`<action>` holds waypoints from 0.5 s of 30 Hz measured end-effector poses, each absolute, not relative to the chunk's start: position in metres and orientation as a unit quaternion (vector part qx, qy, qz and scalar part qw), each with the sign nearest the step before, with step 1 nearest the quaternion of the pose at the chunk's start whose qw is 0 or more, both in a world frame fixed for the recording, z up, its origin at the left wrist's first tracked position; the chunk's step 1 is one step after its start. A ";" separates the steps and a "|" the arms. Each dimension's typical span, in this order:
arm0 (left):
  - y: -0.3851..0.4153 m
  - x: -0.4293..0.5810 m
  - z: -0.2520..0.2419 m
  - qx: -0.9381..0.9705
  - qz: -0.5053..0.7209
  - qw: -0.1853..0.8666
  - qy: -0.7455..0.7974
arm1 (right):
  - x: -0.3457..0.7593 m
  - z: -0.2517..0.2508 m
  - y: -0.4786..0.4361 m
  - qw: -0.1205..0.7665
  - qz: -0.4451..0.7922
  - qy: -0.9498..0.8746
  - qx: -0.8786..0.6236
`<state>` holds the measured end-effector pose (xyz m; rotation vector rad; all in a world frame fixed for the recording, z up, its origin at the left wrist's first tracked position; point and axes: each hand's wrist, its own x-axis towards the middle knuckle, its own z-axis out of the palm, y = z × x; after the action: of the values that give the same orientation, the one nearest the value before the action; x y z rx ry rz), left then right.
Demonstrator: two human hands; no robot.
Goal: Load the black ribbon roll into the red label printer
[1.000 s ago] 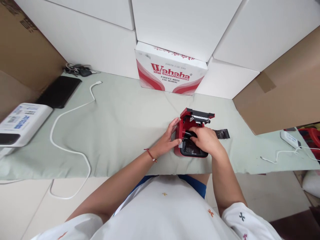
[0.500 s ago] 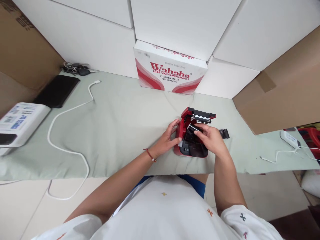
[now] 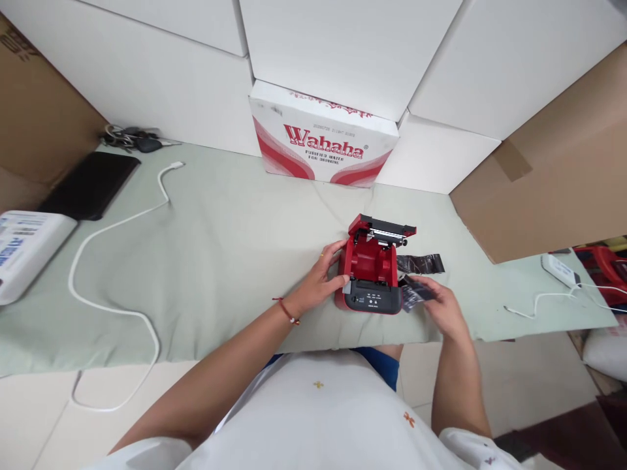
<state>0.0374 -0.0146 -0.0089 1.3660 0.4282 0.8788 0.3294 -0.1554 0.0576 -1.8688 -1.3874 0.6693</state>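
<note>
A small red and black device (image 3: 375, 297) stands on the green cloth with its lid (image 3: 385, 227) raised, and its red inner bay shows. My left hand (image 3: 326, 277) grips the device's left side, thumb at the front corner and fingers behind. Just right of the device, my right hand (image 3: 443, 308) is closed on a dark, shiny film strip (image 3: 415, 294). Another length of dark film (image 3: 428, 264) lies on the cloth behind that hand; whether the two pieces join is unclear.
A Wahaha carton (image 3: 326, 140) stands against white boxes at the back. Cardboard boxes flank both sides. On the left are keys (image 3: 132, 138), a black flat object (image 3: 93, 186), a white device (image 3: 34, 251) and a white cable (image 3: 112, 308). A white power strip (image 3: 559, 271) lies right.
My right hand has moved right, out of the device's bay, with the dark film. The red bay is now uncovered. The view has shifted slightly.
</note>
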 end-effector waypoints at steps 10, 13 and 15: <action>-0.012 0.037 -0.011 0.598 0.388 0.675 0.188 | 0.380 0.015 -0.147 0.403 0.012 -0.320 -0.857; -0.012 0.038 -0.011 0.601 0.389 0.672 0.189 | 0.395 0.008 -0.128 0.382 0.016 -0.322 -0.866; -0.011 0.038 -0.011 0.603 0.391 0.670 0.188 | 0.395 0.007 -0.117 0.365 0.040 -0.342 -0.865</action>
<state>0.0380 -0.0113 -0.0110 1.3586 0.4241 0.8817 0.3953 -0.1170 0.0067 -2.2249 -0.8804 0.1029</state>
